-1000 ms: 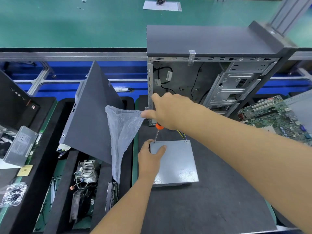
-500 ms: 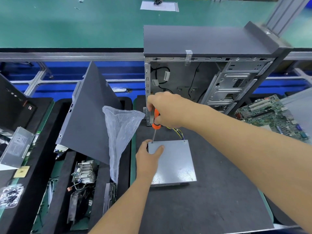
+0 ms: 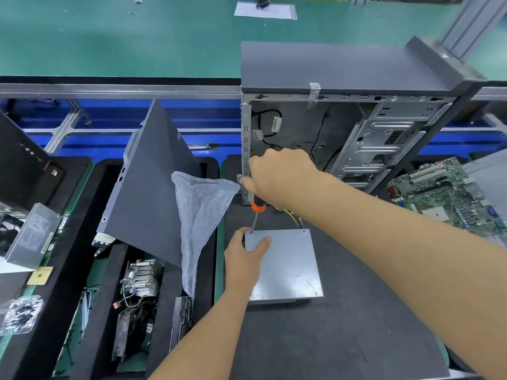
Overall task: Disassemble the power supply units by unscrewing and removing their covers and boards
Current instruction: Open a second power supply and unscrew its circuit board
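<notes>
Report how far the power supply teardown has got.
Done: the power supply unit lies out of the computer case.
In hand: the right hand drives the screwdriver at its far-left corner; the left hand steadies it.
Left: cover still on, near-corner screws still visible.

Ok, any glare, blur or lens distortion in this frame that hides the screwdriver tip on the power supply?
Head view: lighting even, soft sheen on the power supply cover, no blown glare; wide-angle bends the conveyor rail and stretches the right forearm; screwdriver tip reasonably sharp at the cover's far-left corner, beside the left hand; edges slightly soft.
</notes>
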A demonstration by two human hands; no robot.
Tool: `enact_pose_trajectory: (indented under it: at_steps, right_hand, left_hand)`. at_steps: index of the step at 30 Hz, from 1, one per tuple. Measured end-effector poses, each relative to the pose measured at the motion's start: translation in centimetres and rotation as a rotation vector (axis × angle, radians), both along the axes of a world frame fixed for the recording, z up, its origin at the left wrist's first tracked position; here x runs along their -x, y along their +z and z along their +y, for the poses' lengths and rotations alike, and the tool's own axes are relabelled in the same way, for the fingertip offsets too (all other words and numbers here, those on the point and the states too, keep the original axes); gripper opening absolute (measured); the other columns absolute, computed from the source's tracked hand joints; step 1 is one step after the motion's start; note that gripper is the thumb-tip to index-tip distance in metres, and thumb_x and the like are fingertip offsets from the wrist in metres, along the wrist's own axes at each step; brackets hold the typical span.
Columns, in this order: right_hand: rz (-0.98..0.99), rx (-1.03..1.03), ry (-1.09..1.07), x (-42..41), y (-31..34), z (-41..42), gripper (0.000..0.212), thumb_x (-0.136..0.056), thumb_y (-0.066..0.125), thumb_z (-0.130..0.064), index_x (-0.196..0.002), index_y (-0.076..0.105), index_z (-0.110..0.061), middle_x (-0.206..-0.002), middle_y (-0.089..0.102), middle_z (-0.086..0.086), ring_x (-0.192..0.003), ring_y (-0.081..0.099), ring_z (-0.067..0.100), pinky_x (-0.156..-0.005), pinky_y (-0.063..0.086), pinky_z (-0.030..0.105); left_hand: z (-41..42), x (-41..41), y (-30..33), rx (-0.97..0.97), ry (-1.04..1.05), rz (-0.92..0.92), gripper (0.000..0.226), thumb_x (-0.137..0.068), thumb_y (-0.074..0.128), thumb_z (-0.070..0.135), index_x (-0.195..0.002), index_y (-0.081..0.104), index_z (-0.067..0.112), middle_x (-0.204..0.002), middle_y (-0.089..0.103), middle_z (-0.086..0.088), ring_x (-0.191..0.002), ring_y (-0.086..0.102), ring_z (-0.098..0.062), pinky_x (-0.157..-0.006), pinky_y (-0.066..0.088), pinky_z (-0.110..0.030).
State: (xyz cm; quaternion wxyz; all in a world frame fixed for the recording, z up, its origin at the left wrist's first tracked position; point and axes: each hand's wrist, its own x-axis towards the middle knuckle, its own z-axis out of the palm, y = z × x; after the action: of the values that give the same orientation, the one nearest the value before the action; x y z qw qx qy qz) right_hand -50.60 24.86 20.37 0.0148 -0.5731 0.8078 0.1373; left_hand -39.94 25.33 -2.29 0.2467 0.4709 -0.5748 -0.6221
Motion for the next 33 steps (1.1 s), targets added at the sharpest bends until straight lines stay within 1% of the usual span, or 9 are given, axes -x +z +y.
enact_pose_trajectory:
  at_steps: [4,9,13,17,20,22,26,29,33]
  right_hand:
    - [-0.264,-0.001,0.008,0.5,-0.3,0.3,0.022,-0.100,0.048,-0.030,-0.116,0.044,-0.016,-0.093,0.050,0.006,-0.079,0.052,0.028,-0.066,0.033,0.034]
    - [-0.533,-0.084,-0.076,0.5,0.5,0.5,0.032,-0.091,0.058,-0.025,-0.115,0.043,-0.039,-0.106,0.042,-0.006,-0.105,0.039,0.027,-0.079,0.036,0.040]
    - [-0.272,-0.021,-0.115,-0.5,0.1,0.2,0.066,-0.089,0.039,-0.075,-0.130,0.041,-0.024,-0.098,0.047,0.000,-0.091,0.047,0.026,-0.068,0.034,0.036]
    - [0.107,-0.140,0.034,-0.8,0.3,0.2,0.057,-0.103,0.047,-0.039,-0.149,0.017,-0.051,-0.084,0.040,0.003,-0.062,0.042,0.022,-0.046,0.027,0.031]
    - [0.065,-0.099,-0.006,-0.9,0.8,0.5,0.026,-0.104,0.044,-0.040,-0.128,0.048,-0.032,-0.082,0.040,0.003,-0.058,0.037,0.020,-0.047,0.023,0.032]
    - [-0.021,-0.010,-0.067,-0.8,0.7,0.6,0.026,-0.105,0.038,-0.042,-0.104,0.044,-0.016,-0.076,0.038,0.002,-0.055,0.032,0.019,-0.048,0.019,0.031]
    - [-0.104,0.056,-0.059,-0.7,0.8,0.8,0.027,-0.099,0.053,-0.026,-0.106,0.031,-0.012,-0.073,0.037,0.002,-0.056,0.039,0.022,-0.052,0.021,0.031]
    - [-0.301,0.004,-0.053,-0.6,1.0,0.7,0.033,-0.090,0.065,-0.025,-0.110,0.041,-0.014,-0.095,0.050,0.003,-0.088,0.051,0.029,-0.072,0.035,0.038]
    - [-0.396,-0.020,-0.114,-1.2,0.7,0.7,0.045,-0.090,0.060,-0.056,-0.098,0.045,-0.014,-0.086,0.045,0.002,-0.086,0.048,0.028,-0.063,0.038,0.036]
  left_hand:
    - [0.0,0.1,0.1,-0.007,0.005,-0.001,0.034,-0.080,0.081,0.038,-0.106,0.059,0.036,-0.108,0.065,0.001,-0.100,0.063,-0.022,-0.084,0.058,-0.044]
    - [0.1,0.0,0.3,0.005,0.012,-0.003,0.031,-0.080,0.082,0.036,-0.100,0.058,0.039,-0.103,0.064,0.005,-0.085,0.060,-0.014,-0.067,0.050,-0.026]
    - [0.0,-0.1,0.3,0.006,-0.004,-0.008,0.032,-0.081,0.080,0.038,-0.102,0.056,0.042,-0.105,0.064,0.006,-0.093,0.063,-0.013,-0.076,0.055,-0.028]
    - [0.0,-0.1,0.1,0.016,-0.006,0.003,0.031,-0.081,0.081,0.039,-0.099,0.055,0.044,-0.105,0.063,0.008,-0.092,0.062,-0.012,-0.075,0.054,-0.027]
    - [0.0,0.0,-0.1,0.014,-0.002,0.007,0.031,-0.080,0.081,0.039,-0.101,0.058,0.041,-0.103,0.064,0.007,-0.088,0.062,-0.011,-0.073,0.055,-0.028]
    - [0.0,0.0,-0.2,0.014,-0.003,0.002,0.032,-0.080,0.082,0.039,-0.102,0.058,0.040,-0.101,0.065,0.007,-0.086,0.062,-0.008,-0.071,0.054,-0.027]
    - [-0.1,0.0,-0.3,0.017,-0.002,0.003,0.031,-0.079,0.082,0.039,-0.099,0.058,0.042,-0.097,0.065,0.009,-0.074,0.060,0.003,-0.061,0.048,-0.016]
    - [-0.1,0.0,-0.4,0.015,-0.001,-0.003,0.033,-0.079,0.082,0.041,-0.102,0.059,0.040,-0.101,0.065,0.009,-0.081,0.061,-0.005,-0.065,0.049,-0.021]
    - [-0.1,0.0,-0.5,0.008,-0.001,0.003,0.033,-0.078,0.082,0.041,-0.102,0.059,0.040,-0.098,0.065,0.009,-0.075,0.060,0.001,-0.061,0.046,-0.015]
